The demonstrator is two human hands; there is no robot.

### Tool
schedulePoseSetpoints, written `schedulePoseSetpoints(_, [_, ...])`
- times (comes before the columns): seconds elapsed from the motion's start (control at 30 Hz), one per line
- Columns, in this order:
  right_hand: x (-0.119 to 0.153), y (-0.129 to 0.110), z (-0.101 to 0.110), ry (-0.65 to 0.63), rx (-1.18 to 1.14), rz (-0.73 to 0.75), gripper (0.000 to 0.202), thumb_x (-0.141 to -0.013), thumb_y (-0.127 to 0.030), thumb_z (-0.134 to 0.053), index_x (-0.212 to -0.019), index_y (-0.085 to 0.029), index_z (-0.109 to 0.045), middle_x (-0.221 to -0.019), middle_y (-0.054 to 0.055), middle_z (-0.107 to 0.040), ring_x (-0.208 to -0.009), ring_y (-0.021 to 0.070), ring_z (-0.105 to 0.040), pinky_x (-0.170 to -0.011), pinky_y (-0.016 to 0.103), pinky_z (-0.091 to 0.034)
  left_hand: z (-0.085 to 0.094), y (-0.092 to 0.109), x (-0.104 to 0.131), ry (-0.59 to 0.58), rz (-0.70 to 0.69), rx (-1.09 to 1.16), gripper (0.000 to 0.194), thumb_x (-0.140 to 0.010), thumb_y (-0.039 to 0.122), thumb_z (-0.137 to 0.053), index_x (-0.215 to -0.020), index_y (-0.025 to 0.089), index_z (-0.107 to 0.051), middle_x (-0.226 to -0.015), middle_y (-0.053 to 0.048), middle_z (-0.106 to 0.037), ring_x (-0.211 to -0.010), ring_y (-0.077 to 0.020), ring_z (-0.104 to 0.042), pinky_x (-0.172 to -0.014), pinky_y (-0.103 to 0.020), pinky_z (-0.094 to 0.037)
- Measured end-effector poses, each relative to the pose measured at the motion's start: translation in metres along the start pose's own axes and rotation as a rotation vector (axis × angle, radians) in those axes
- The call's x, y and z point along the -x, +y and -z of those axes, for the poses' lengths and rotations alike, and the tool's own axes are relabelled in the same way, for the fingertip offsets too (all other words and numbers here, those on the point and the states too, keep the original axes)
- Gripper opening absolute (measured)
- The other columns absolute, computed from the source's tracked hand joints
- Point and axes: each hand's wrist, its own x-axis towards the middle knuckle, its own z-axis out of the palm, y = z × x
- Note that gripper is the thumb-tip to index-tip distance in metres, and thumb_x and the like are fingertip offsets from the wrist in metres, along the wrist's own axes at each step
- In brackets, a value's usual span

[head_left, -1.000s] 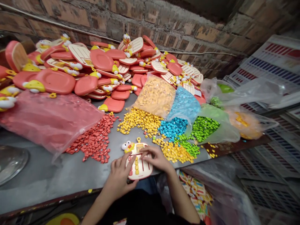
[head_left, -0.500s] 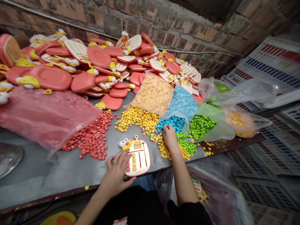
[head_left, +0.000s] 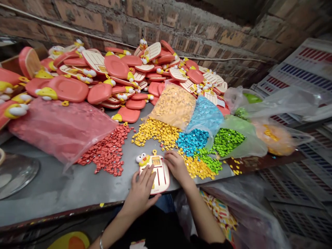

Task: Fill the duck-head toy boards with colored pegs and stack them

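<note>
A cream, red-rimmed toy board (head_left: 163, 178) with a yellow duck head lies at the table's front edge. My left hand (head_left: 141, 188) rests over its left side, fingers stretched out flat and thumb apart, hiding part of the slots. At the board's upper right corner is my right hand (head_left: 177, 166), its fingertips pressed together; anything between them is hidden. Small yellow beads (head_left: 198, 168) lie just right of that hand. Behind it are blue beads (head_left: 193, 140) and another heap of yellow beads (head_left: 155, 133). Red beads (head_left: 110, 152) spread to the left.
Similar duck boards (head_left: 116, 67) are piled along the brick wall. Bags of red (head_left: 62, 128), yellow (head_left: 175, 103), blue (head_left: 206, 112) and green pieces (head_left: 229, 140) lie on the table. A clear bag (head_left: 249, 204) with colourful items hangs below the right edge.
My right hand has moved from the blue beads left and toward me, to the board's upper right corner. My left hand stays on the board, covering more of its middle. The view has shifted slightly.
</note>
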Motion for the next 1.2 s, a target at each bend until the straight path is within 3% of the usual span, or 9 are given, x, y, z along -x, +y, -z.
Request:
schedulePoseSetpoints(0.1, [-0.003,-0.002,-0.016,-0.068,0.058,0.005,0.017,-0.088,-0.012,-0.053,-0.078,-0.021,-0.064,-0.085,0.006,-0.065,-0.084,0.0202,-0.059,-0.077,0.034,-0.050,-0.001,0.000,-0.001,0.006,0.001,-0.029,0.053,-0.085,0.041,-0.055,-0.130,0.015,-0.051,-0.144,-0.016,-0.046,-0.134,-0.0301,-0.040,-0.105,-0.046,-0.027])
schedulePoseSetpoints(0.23, [0.003,0.000,-0.012,-0.082,0.151,-0.010,0.013,-0.086,-0.014,-0.059,-0.076,-0.021,-0.065,-0.079,0.005,-0.063,-0.083,0.0213,-0.056,-0.075,0.034,-0.047,-0.001,0.001,-0.001,0.033,0.003,-0.037,0.051,-0.084,0.041,-0.054,-0.128,0.015,-0.054,-0.142,-0.016,-0.049,-0.131,-0.0305,-0.044,-0.105,-0.046,-0.027])
schedulePoseSetpoints(0.33, [0.015,-0.003,-0.008,-0.106,0.100,-0.026,0.010,-0.086,-0.016,-0.060,-0.092,-0.021,-0.066,-0.081,0.004,-0.064,-0.083,0.0212,-0.057,-0.074,0.033,-0.047,-0.001,0.002,-0.002,0.045,0.020,-0.026,0.051,-0.083,0.040,-0.055,-0.128,0.015,-0.054,-0.141,-0.016,-0.050,-0.129,-0.0303,-0.046,-0.105,-0.046,-0.027])
schedulePoseSetpoints(0.5, [0.021,-0.015,-0.015,-0.109,-0.106,-0.131,0.030,-0.086,-0.019,-0.060,-0.115,-0.023,-0.059,-0.098,0.006,-0.067,-0.091,0.0203,-0.062,-0.080,0.033,-0.050,-0.001,0.001,-0.002,0.026,0.038,0.003,0.056,-0.082,0.040,-0.055,-0.131,0.015,-0.051,-0.139,-0.016,-0.052,-0.128,-0.0298,-0.048,-0.104,-0.044,-0.028])
schedulePoseSetpoints(0.7, [0.019,-0.015,0.009,-0.370,-0.292,-0.050,0.025,-0.081,-0.034,-0.071,-0.102,-0.024,-0.067,-0.082,0.001,-0.071,-0.086,0.0198,-0.065,-0.084,0.034,-0.049,0.000,-0.002,-0.001,-0.010,0.036,-0.016,0.060,-0.080,0.037,-0.056,-0.135,0.016,-0.048,-0.139,-0.017,-0.051,-0.127,-0.0301,-0.048,-0.100,-0.043,-0.031])
schedulePoseSetpoints(0.8, [0.021,0.008,0.031,-0.100,-0.230,-0.195,0.016,-0.087,-0.034,-0.063,-0.096,-0.021,-0.067,-0.086,0.004,-0.070,-0.082,0.0193,-0.065,-0.075,0.032,-0.050,0.003,-0.002,-0.002,0.006,0.015,0.011,0.046,-0.082,0.039,-0.058,-0.125,0.024,-0.058,-0.140,-0.016,-0.050,-0.127,-0.0311,-0.048,-0.098,-0.046,-0.031])
schedulePoseSetpoints(0.9, [0.020,0.043,0.047,0.179,0.090,-0.281,0.015,-0.090,-0.028,-0.056,-0.096,-0.020,-0.067,-0.095,0.008,-0.068,-0.090,0.0232,-0.062,-0.079,0.037,-0.048,0.006,-0.003,-0.003,0.020,-0.022,0.037,0.033,-0.083,0.041,-0.060,-0.113,0.029,-0.065,-0.140,-0.015,-0.050,-0.128,-0.0323,-0.046,-0.097,-0.048,-0.031])
schedulePoseSetpoints(1.03, [0.015,0.077,0.051,0.090,0.409,-0.211,0.015,-0.089,-0.018,-0.052,-0.092,-0.017,-0.067,-0.096,0.011,-0.064,-0.092,0.0257,-0.057,-0.082,0.039,-0.045,0.004,-0.004,-0.002,0.021,-0.039,0.051,0.031,-0.083,0.044,-0.062,-0.109,0.029,-0.066,-0.142,-0.016,-0.047,-0.129,-0.0334,-0.044,-0.098,-0.049,-0.030])
schedulePoseSetpoints(1.2, [0.012,0.082,0.050,-0.001,0.505,-0.207,0.012,-0.087,-0.014,-0.052,-0.086,-0.017,-0.064,-0.090,0.010,-0.062,-0.087,0.0243,-0.055,-0.079,0.035,-0.045,-0.001,-0.005,0.002,0.023,-0.010,0.102,0.034,-0.080,0.050,-0.066,-0.109,0.030,-0.066,-0.145,-0.016,-0.044,-0.131,-0.0337,-0.042,-0.101,-0.051,-0.028])
